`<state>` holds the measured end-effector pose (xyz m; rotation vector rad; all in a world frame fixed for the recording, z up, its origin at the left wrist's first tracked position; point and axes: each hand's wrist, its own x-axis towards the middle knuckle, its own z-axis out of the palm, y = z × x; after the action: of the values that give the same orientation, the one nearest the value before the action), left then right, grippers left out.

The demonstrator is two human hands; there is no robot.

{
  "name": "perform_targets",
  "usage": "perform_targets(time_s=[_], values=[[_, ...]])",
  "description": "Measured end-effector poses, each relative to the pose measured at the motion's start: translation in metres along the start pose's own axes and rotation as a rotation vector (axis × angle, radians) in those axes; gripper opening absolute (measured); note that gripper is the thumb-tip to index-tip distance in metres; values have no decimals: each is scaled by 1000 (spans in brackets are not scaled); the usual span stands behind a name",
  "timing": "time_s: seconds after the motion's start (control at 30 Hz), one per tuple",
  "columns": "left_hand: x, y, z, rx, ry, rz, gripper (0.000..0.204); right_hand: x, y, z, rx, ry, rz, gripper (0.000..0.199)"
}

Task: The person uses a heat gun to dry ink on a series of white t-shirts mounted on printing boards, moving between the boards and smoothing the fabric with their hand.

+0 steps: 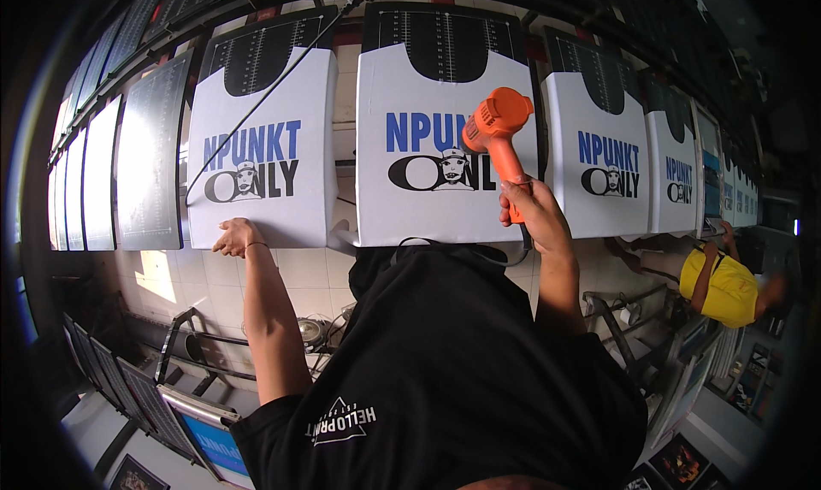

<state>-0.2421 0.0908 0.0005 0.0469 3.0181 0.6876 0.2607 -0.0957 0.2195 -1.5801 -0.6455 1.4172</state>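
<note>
My right hand (539, 215) is wrapped round the handle of an orange hair dryer (503, 148), held above a white T-shirt (402, 216) with a blue and black print. That shirt is stretched over a black, ruled printing board (385, 30). A cord trails from below the handle. My left hand (235, 237) is empty, its fingers loosely apart, at the lower edge of the white T-shirt (299, 212) on the board to the left; whether it touches the cloth I cannot tell. The dryer covers part of the middle shirt's print.
More printed white shirts (599, 212) lie on boards to the right, and bare boards (154, 148) stand at left. A thin dark cable (282, 75) hangs across the left shirt. A person in a yellow top (723, 285) works at far right. Framed screens (209, 443) stand on racks below.
</note>
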Motion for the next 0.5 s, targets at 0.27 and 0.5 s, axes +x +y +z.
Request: perform_targets(time_s=[0.27, 0.5], values=[[-9, 2, -11, 0, -25, 14, 75, 14, -2, 10, -33, -97, -6, 31], [-10, 0, -10, -6, -19, 30, 75, 20, -9, 13, -50, -77, -3, 33]])
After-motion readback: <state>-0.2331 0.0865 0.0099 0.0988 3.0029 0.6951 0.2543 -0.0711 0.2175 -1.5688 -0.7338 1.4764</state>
